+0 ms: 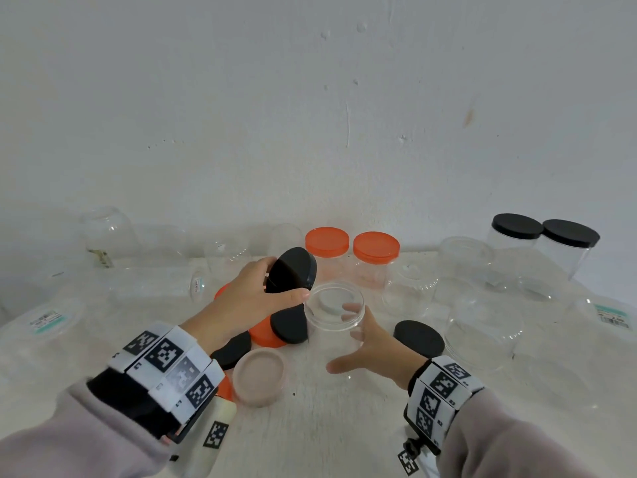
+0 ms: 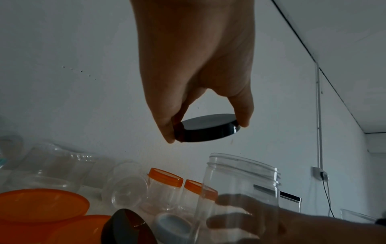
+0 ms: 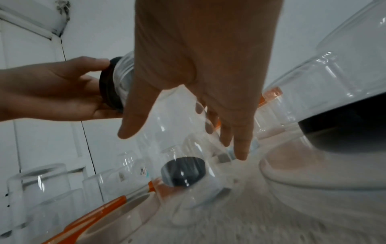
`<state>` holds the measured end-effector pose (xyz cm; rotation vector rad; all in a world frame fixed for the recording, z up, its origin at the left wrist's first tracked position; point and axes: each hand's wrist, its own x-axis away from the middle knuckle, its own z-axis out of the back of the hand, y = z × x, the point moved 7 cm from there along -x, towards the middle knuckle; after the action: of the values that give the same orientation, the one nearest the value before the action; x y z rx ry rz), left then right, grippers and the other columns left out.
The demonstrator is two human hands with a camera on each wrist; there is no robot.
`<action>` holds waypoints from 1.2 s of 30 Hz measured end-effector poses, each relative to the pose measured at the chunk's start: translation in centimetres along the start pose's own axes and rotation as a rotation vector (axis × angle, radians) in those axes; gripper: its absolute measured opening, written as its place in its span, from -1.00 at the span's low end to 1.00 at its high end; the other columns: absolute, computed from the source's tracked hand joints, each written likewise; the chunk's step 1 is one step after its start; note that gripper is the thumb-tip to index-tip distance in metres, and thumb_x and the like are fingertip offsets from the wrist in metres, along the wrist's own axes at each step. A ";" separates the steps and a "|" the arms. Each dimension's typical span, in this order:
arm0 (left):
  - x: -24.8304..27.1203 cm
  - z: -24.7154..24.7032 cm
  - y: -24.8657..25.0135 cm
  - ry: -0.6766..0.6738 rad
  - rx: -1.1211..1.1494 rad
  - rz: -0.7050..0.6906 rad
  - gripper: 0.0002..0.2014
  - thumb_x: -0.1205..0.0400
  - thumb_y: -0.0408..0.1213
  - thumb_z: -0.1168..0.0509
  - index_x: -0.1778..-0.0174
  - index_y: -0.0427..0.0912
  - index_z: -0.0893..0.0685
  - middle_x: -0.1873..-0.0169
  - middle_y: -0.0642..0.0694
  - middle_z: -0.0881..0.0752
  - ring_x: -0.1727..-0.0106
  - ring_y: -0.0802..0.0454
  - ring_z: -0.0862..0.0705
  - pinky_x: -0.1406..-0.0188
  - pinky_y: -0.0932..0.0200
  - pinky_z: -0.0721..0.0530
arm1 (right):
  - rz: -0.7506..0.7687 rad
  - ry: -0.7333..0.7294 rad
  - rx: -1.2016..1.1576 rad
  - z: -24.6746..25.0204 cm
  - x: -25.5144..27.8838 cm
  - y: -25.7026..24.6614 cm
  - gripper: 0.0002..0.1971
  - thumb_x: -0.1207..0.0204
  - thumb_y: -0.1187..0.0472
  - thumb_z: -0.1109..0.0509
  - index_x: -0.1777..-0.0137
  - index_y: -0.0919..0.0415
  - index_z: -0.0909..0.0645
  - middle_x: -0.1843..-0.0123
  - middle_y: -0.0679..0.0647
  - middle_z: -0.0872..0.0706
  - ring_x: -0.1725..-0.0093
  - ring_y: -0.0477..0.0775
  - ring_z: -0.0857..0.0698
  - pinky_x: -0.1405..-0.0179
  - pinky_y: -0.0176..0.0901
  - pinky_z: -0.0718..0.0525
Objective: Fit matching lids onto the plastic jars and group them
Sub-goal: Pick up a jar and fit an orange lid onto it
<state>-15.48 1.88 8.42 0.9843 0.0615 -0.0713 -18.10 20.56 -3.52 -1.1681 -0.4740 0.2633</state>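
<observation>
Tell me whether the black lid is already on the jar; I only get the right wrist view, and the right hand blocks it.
Observer: Not yet. In the left wrist view, the fingers of the left hand pinch the round black plastic lid, tilted and clear above the open mouth of the clear plastic jar.
Operator: Does the right hand actually have that jar?
Observer: Yes. In the head view, the right hand wraps round its side, with the thumb spread on the near side.
Operator: Are any black-lidded jars finished?
Observer: Yes. The head view shows two tall clear black-lidded jars side by side at the far right, by the wall.
</observation>
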 end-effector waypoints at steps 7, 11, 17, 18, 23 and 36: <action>-0.2 -1.6 1.2 -0.089 -0.100 -0.054 -0.47 -0.43 0.09 -0.50 -0.28 0.06 -0.53 -0.19 0.21 -0.59 -0.21 0.25 -0.58 -0.07 0.34 -0.60 | 0.078 0.040 -0.024 0.6 -0.2 -1.5 -0.01 -0.17 0.06 -0.73 -0.48 -0.27 -0.15 -0.30 -0.29 -0.43 -0.40 -0.09 -0.40 -0.31 -0.20 -0.31; -0.3 -3.0 1.6 -0.155 -0.253 -0.069 -0.18 -0.44 0.11 -0.48 -0.58 0.04 -0.27 -0.45 0.11 -0.37 -0.32 0.24 -0.36 -0.18 0.31 -0.43 | 0.084 0.045 -0.014 0.5 0.1 -1.6 -0.04 -0.21 0.09 -0.72 -0.46 -0.31 -0.15 -0.34 -0.26 -0.44 -0.35 -0.21 -0.43 -0.23 -0.30 -0.34; -0.6 -5.2 2.4 -0.237 -0.359 -0.102 -0.12 -0.46 0.11 -0.45 -0.63 -0.03 -0.19 -0.51 0.10 -0.27 -0.31 0.28 -0.26 -0.18 0.35 -0.32 | 0.131 0.051 -0.039 0.3 0.7 -2.2 -0.11 -0.26 0.17 -0.70 -0.32 -0.47 -0.16 -0.26 -0.46 -0.46 -0.19 -0.55 -0.42 -0.03 -0.53 -0.44; -0.7 -5.4 2.4 -0.243 -0.362 -0.098 -0.10 -0.46 0.12 -0.45 -0.65 -0.03 -0.16 -0.53 0.11 -0.25 -0.35 0.27 -0.25 -0.24 0.33 -0.31 | 0.138 0.054 -0.044 0.2 0.8 -2.2 -0.08 -0.26 0.17 -0.69 -0.38 -0.43 -0.15 -0.28 -0.44 -0.46 -0.22 -0.53 -0.42 -0.07 -0.52 -0.43; -0.7 -6.0 2.2 -0.268 -0.388 -0.079 -0.05 -0.46 0.16 -0.43 -0.67 -0.05 -0.10 -0.54 0.14 -0.21 -0.51 0.16 -0.25 -0.37 0.27 -0.33 | 0.147 0.057 -0.060 0.2 1.0 -2.3 -0.02 -0.27 0.19 -0.69 -0.49 -0.33 -0.12 -0.34 -0.35 -0.47 -0.34 -0.35 -0.41 -0.22 -0.41 -0.41; 0.5 -6.7 -2.0 -0.290 0.104 0.044 0.24 -0.27 -0.01 -0.64 -0.64 0.22 0.15 -0.34 0.41 -0.38 -0.48 0.26 -0.36 -0.38 0.34 -0.35 | 0.067 -0.100 0.103 3.3 2.6 -4.9 0.18 -0.18 0.21 -0.70 -0.64 -0.23 0.03 -0.66 -0.17 -0.15 -0.64 -0.01 -0.14 -0.61 0.14 -0.18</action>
<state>-15.29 6.28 3.01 1.0695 -0.2313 -0.1776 -17.62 22.52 2.62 -1.0747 -0.5032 0.4014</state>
